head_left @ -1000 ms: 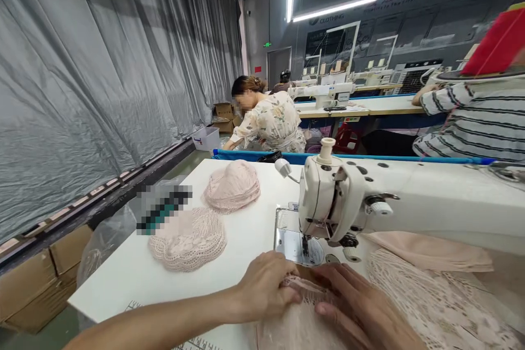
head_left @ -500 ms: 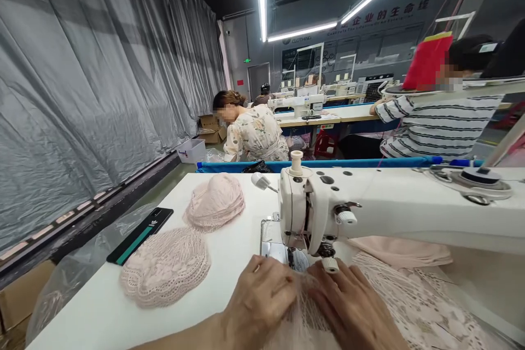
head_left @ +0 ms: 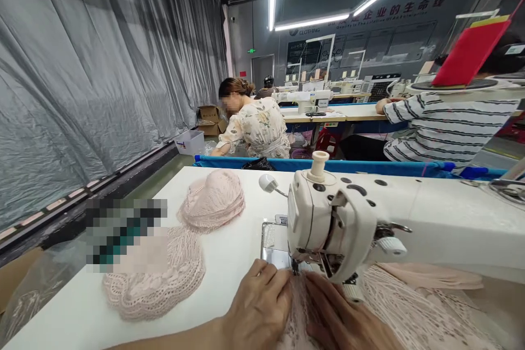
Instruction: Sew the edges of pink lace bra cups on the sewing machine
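Observation:
A white sewing machine stands on the white table. My left hand and my right hand lie side by side on a piece of pink lace fabric, right in front of the needle. Both hands press the lace down with fingers bent and close together. The fabric's front edge reaches under the machine head. More pink lace spreads out to the right beneath the machine arm.
Two stacks of pink lace pieces lie on the table's left part, beside a blurred dark object. Grey plastic sheeting hangs on the left. A person in a floral top and a person in a striped shirt sit beyond.
Both hands have slid the lace forward, up to the needle. The view has shifted slightly, so the machine head sits closer and lower.

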Demonstrator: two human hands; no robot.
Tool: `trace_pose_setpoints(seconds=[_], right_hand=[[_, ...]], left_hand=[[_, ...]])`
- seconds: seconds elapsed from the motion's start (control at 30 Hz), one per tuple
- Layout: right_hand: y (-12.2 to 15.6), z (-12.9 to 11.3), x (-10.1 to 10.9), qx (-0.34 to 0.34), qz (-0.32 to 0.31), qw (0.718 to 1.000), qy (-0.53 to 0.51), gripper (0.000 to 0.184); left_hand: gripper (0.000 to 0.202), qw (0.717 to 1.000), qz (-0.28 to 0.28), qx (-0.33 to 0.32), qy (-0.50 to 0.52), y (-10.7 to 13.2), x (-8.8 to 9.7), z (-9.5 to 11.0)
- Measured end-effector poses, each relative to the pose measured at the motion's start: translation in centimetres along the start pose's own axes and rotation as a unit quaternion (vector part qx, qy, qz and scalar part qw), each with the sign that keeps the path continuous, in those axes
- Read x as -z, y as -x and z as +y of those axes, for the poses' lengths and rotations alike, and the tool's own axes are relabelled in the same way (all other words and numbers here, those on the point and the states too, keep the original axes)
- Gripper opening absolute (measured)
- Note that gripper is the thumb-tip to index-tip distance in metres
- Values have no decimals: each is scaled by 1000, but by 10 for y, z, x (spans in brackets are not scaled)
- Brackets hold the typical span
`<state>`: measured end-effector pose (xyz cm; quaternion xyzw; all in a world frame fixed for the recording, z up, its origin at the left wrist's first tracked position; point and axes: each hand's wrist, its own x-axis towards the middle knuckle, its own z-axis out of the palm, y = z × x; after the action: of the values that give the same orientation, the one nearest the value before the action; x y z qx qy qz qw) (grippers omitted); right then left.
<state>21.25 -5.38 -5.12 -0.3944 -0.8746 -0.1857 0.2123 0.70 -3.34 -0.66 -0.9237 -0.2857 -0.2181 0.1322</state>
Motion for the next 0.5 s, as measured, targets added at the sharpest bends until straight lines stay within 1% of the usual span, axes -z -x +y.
trace_pose_setpoints(seconds=[0.07, 0.13, 0.23, 0.27, 0.3, 0.37, 0.43, 0.47, 0.5], right_hand=[[-8, 6, 0, -34, 9, 999, -29, 39], [-19, 11, 6, -60, 35, 996, -56, 39], [-32, 16, 23, -56, 64, 994, -73, 47], [-33, 16, 30, -45, 63, 994, -79, 50], [-33, 14, 36, -28, 47, 995, -87, 53], [-27, 8, 45, 20, 2, 994, -104, 57], [-18, -1, 47, 68, -27, 991, -112, 62], [-13, -6, 46, 78, -28, 990, -117, 62], [-10, -11, 44, 74, -20, 990, -122, 57]], left_hand=[[10, 999, -22, 14, -21, -8, -8, -9], [12, 999, -41, 21, -21, -17, -15, -18], [19, 998, -58, 22, -1, -24, -17, -26], [19, 998, -60, 21, 10, -23, -14, -26], [18, 998, -61, 16, 30, -20, -10, -24], [18, 994, -53, -5, 93, -11, 0, -18], [27, 988, -30, -29, 151, 0, 9, -9], [33, 986, -15, -39, 162, 5, 12, -4], [35, 986, -2, -45, 161, 9, 14, 0]])
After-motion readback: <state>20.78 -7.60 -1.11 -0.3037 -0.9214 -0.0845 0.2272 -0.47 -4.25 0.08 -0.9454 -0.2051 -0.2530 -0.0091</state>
